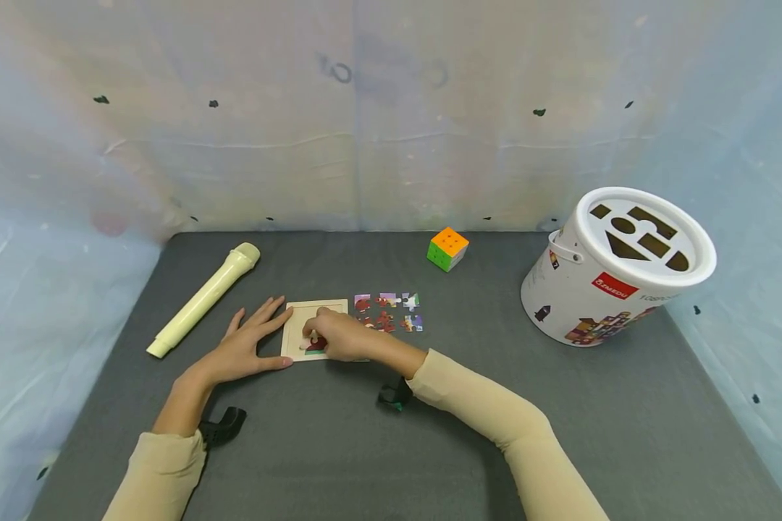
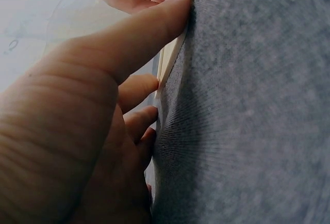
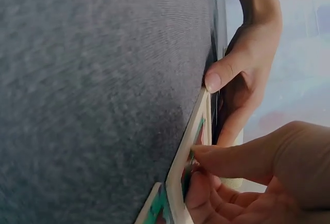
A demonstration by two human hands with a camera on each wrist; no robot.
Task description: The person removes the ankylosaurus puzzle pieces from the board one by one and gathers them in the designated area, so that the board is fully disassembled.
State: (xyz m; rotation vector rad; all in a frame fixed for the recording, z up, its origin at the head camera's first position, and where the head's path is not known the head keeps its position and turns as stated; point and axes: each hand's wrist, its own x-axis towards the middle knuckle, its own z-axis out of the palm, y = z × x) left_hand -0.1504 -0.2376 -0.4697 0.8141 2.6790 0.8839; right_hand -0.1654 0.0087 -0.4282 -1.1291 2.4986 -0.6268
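Note:
A square wooden puzzle tray (image 1: 322,302) lies on the grey table, with red and green puzzle pieces (image 1: 316,347) in its lower part. My left hand (image 1: 250,344) is spread at its left side, thumb and forefinger touching the edge; in the left wrist view the thumb (image 2: 149,33) presses on the tray's corner. My right hand (image 1: 347,334) reaches over the tray with curled fingers. The right wrist view shows its thumb (image 3: 232,159) and fingers pinching a puzzle piece, mostly hidden, at the tray. Several loose pieces (image 1: 385,321) lie just right of the tray.
A pale yellow-green tube-shaped stick (image 1: 202,300) lies at the left. A puzzle cube (image 1: 448,249) sits near the back edge. On the right stands a white bucket (image 1: 560,289) with shape holes in its lid. Plastic sheeting (image 1: 358,145) rises behind the table.

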